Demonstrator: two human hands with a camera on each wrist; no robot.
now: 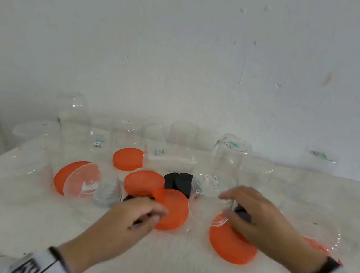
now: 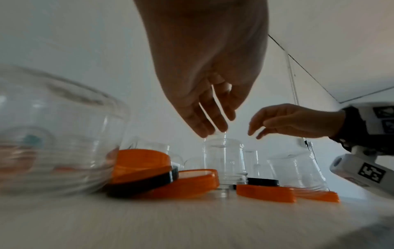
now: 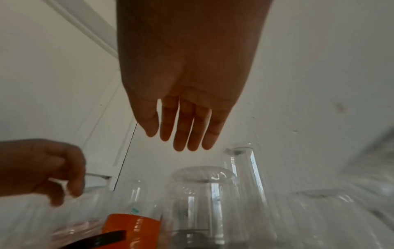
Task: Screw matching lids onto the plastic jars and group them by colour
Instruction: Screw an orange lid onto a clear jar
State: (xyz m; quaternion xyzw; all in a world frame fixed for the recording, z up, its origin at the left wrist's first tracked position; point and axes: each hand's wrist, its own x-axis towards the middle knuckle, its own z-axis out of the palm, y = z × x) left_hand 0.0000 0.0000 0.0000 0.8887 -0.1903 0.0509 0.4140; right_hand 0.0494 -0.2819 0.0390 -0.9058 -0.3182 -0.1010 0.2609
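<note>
Upturned clear jar stands mid-counter among loose orange lids and black lids; none screwed on yet. Right hand hovers over it, fingers straight and holding nothing, likely to right it. Left hand, loosely curled and holding nothing, reaches low at the lid pile, probably picking a match.

Light is soft, even and daylight-like in all 3 views, w/ only faint shadows on the table. Head view is washed out, w/ motion blur on both wrists and the clear jars fading into the white wall. Wrist views are backlit, so the palms look dark. Heavy smear and stretch at the edges, esp. the near jar; small glints show on the plastic.
</note>
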